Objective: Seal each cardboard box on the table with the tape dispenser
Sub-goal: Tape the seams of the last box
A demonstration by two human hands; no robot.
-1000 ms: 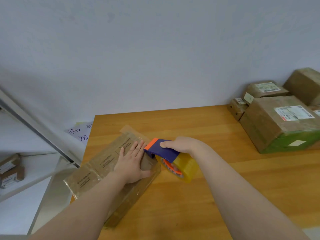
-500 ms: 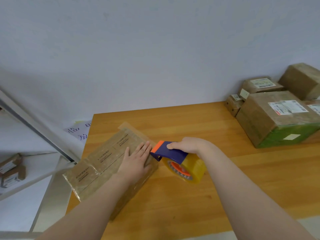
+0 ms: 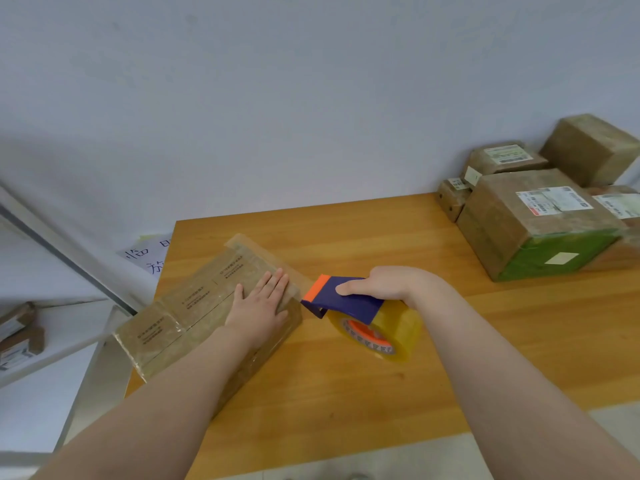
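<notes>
The cardboard box (image 3: pixel 194 306) is lying at the left end of the wooden bench (image 3: pixel 381 403), turned at an angle, and its near left corner is reaching slightly past the bench's edge. Clear tape is already covering its top and shining in the light, with small printed lines showing through. The left hand (image 3: pixel 258 308) is pressing flat on the right end of the box's top, its fingers (image 3: pixel 277 282) lying straight and close together and pointing away toward the wall. The right hand (image 3: pixel 391 284) is gripping the tape dispenser (image 3: pixel 346 301) from above, its fingers curling round the blue body while the index finger is stretching along the top toward the orange front edge. The dispenser is sitting just beside the box's right end; whether its front is touching the cardboard I cannot tell, though a thin film of clear tape seems to be stretching between the two. The yellowish tape roll (image 3: pixel 388 336) with its orange core is hanging under the dispenser, close to the bench. At the far right corner a pile of taped parcels (image 3: pixel 533 223) with shipping labels is standing against the wall, well apart from the hands, the front one showing a green side. Past the bench's left edge a paper sheet (image 3: pixel 149 259) with handwritten characters is showing, and lower down a shelf (image 3: pixel 52 358) is carrying a few small boxes.
</notes>
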